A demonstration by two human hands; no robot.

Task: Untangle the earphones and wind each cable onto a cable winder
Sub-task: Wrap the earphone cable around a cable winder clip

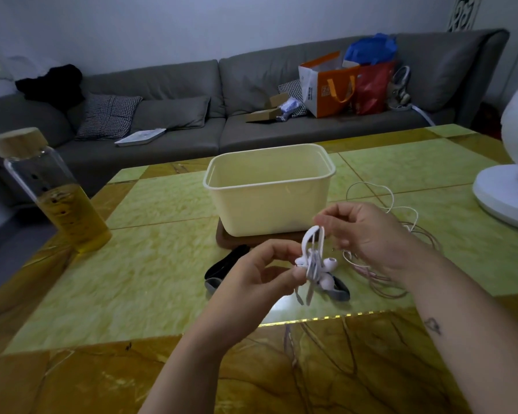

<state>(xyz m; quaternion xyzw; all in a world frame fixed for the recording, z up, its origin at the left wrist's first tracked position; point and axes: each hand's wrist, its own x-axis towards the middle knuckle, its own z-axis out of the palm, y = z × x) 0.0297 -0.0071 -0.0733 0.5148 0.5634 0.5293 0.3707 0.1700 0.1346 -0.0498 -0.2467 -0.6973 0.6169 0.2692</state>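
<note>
Behind the green-and-amber marble worktop (162,264) runs a grey sofa (177,94). On the stone stand a cream plastic tub (269,201), a glass bottle (51,189) with a wooden lid and, at the right edge, a white fan (509,189). You hold the white earphone bundle (313,258) in the air just in front of the tub, between both hands. Its long axis stands nearly upright, looped end up and loose tails hanging down. Your left hand (260,273) has the grip that matters: thumb and fingertips are pressed together on the bundle's waist, just beside the earbuds. Your right hand (368,234) pinches the top loop from the other side, fingers curled. Whether a winder already sits inside those turns I cannot tell. Directly below lie a black strap (228,261) and a grey strap (340,289), probably the winders — the black one on the left hand's side, the grey one under the dangling tails. A pinkish cable (383,282) sprawls on the worktop under your right wrist, well apart from the bundle. I'd judge the next move runs along that upright axis, so keep the waist pinched and let the right hand work downward — otherwise the turns may spring loose.
</note>
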